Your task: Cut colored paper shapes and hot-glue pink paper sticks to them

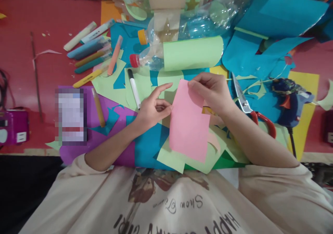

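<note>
A pink sheet of paper (189,126) is upheld in front of my chest, its lower part over pale green scraps. My right hand (214,91) pinches its top edge between thumb and fingers. At the paper's left edge is my left hand (154,105), index finger stretched out and apart from the thumb. Its thumb tip meets or nearly meets the edge; I cannot tell whether it grips. Scissors (244,103) with red handles lie open beside my right forearm. A black-capped marker (134,88) rests left of my left hand.
Plastic bottles, one wrapped in a green paper sleeve (194,53), lie across the back. Several markers (91,48) are at the left, above a phone (71,116). A blue glue gun (295,105) with a cord sits at the right. Blue paper (281,15) is piled behind.
</note>
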